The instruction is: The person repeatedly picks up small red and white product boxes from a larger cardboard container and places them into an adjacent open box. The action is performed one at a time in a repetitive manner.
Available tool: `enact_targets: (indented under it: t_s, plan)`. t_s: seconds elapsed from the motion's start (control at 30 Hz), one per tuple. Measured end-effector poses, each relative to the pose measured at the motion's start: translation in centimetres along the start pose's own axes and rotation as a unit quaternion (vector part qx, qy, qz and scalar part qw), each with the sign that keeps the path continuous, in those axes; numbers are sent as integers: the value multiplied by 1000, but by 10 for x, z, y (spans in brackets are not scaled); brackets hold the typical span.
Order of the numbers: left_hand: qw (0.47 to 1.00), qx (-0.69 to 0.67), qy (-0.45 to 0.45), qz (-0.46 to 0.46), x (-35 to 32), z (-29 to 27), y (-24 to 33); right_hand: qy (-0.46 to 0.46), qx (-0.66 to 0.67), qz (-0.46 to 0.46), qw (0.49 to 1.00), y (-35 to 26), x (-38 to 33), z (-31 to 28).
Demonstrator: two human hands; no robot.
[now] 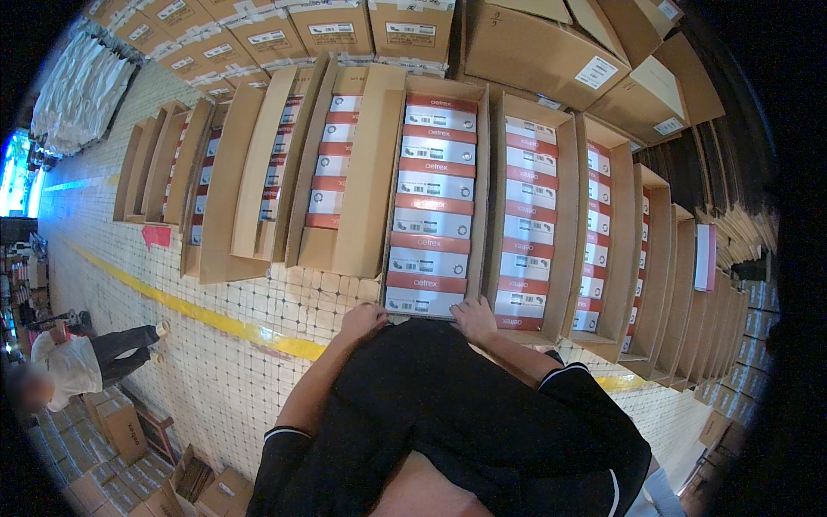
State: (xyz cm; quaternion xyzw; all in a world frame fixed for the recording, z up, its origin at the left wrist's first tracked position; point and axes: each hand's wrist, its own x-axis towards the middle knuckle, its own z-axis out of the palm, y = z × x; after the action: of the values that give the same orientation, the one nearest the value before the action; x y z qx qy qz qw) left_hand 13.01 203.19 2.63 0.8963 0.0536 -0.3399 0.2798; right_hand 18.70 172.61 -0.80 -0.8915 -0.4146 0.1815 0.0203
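In front of me a long open cardboard carton (482,155) holds a row of white and orange-red shoe boxes (429,223). Its near left corner is in the curled fingers of my left hand (366,320). My right hand (475,319) grips the near right corner, fingers bent over the edge beside the nearest shoe box. My body is close against the carton's near end. Just to the right stands another open carton (562,215) of similar boxes. On the left, a carton with its flap partly folded over (369,172) covers some of its boxes.
More open cartons (676,284) line up to both sides. Sealed cartons (336,34) are stacked behind the row, with a large open carton (543,43) at back right. A yellow line (215,319) crosses the tiled floor. Another person (77,366) is at far left.
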Motion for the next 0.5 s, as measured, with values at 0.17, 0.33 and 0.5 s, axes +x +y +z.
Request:
enact_targets:
  t_s: [0.17, 0.33, 0.5]
  plan:
    - [1000, 7, 4, 8, -1, -2, 2, 13, -2, 0, 1000, 0, -1, 1]
    - [1000, 5, -2, 2, 0, 0, 0, 20, 4, -2, 1000, 0, -1, -1]
    - [1000, 7, -6, 12, 3, 3, -3, 12, 3, -3, 1000, 0, -1, -4]
